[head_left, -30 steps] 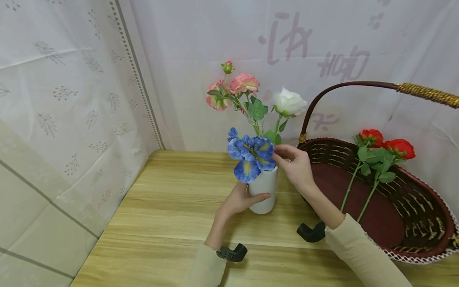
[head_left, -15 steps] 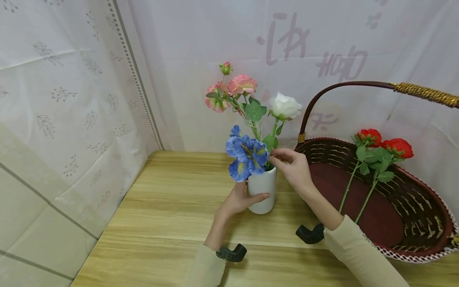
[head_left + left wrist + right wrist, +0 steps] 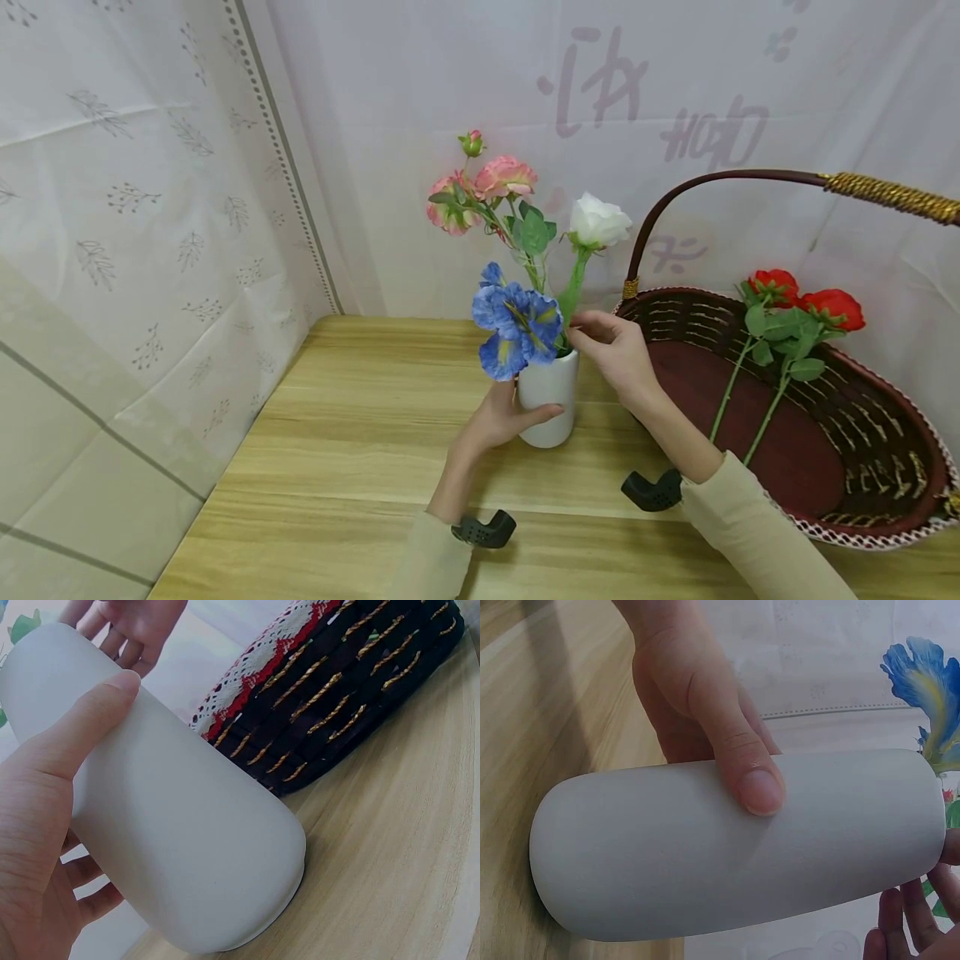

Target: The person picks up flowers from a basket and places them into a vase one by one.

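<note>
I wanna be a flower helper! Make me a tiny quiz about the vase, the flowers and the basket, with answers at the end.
1. How many red flowers lie in the basket?
2. True or false: the white vase is lying on its side.
3. Which grip is around the white vase? A) left B) right

Key: 1. Two. 2. False; it stands upright on the table. 3. A, the left grip.
</note>
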`<state>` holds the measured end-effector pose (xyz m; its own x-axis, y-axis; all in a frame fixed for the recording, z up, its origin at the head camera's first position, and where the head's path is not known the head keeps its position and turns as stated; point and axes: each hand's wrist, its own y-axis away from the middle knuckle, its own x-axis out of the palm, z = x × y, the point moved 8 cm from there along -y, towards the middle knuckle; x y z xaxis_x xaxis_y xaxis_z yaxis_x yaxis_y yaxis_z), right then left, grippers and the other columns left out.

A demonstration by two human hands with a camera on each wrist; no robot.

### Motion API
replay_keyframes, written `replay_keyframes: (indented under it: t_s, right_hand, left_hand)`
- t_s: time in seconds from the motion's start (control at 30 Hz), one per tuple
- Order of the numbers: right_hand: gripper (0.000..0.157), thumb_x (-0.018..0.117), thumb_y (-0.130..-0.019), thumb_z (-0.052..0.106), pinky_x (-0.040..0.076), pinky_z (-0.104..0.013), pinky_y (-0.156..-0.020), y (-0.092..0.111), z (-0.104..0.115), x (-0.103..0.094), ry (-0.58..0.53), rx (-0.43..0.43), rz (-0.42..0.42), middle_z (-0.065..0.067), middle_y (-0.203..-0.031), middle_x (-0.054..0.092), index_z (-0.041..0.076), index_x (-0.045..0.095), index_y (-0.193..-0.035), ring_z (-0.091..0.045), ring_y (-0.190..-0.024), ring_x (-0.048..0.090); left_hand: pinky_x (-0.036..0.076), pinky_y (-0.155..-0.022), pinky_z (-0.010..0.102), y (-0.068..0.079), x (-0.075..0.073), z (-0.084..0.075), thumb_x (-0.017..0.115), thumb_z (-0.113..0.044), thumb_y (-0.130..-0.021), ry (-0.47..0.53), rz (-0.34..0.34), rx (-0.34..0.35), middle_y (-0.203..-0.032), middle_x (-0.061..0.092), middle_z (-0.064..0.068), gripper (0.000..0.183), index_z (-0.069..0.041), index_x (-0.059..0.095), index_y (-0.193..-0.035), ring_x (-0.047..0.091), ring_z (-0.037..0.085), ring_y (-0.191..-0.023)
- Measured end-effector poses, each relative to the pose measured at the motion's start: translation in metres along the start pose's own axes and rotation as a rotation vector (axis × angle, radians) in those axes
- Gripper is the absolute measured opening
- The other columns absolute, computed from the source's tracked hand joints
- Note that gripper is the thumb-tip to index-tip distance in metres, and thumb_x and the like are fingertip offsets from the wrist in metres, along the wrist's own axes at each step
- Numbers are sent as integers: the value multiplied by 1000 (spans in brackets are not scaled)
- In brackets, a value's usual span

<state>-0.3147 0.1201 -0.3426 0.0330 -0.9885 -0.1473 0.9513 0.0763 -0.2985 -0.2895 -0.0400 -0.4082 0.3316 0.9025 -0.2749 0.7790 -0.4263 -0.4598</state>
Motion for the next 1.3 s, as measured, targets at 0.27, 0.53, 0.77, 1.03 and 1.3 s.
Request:
replay_keyframes:
  t_s: [0.27,0.53,0.77,1.03,1.3]
  right_hand:
    - [29,68,-95,7,52,-23,-82,2,0,-3,25,12,10,0,-103,72,-10,68,-118,-7,-92,66]
    - [29,71,-95,13,52,-26,-86,5,0,-5,34,21,4,-5,-109,72,-6,70,-118,-12,-98,66]
    - [33,72,-97,21,52,-28,-90,9,3,-8,20,35,12,0,-112,71,-3,71,-120,-16,-105,64]
    - [32,70,-98,18,52,-25,-88,14,10,-10,-9,3,9,1,-110,71,-5,69,-120,-15,-104,65]
    - [29,69,-99,19,52,-23,-88,22,18,-14,36,-51,-2,-5,-115,68,-2,68,-119,-14,-104,65]
  left_hand:
    - [42,-108,46,-1,-1,2,83,-11,-85,-26,3,-42,-156,39,-1,101,-29,19,-161,46,20,-136]
    - [44,-105,44,-1,2,19,82,-15,-86,9,13,-55,-148,46,0,90,-26,27,-156,51,20,-129]
    - [44,-104,43,0,2,42,83,-27,-86,-17,13,-125,-145,48,-7,88,-34,28,-154,52,15,-127]
    - [45,-105,41,0,2,42,83,-30,-86,-21,18,-128,-145,48,-10,88,-36,28,-155,52,14,-128]
    - [44,-106,43,-3,3,36,84,-19,-85,-11,21,-60,-145,49,-4,90,-31,27,-155,51,16,-129]
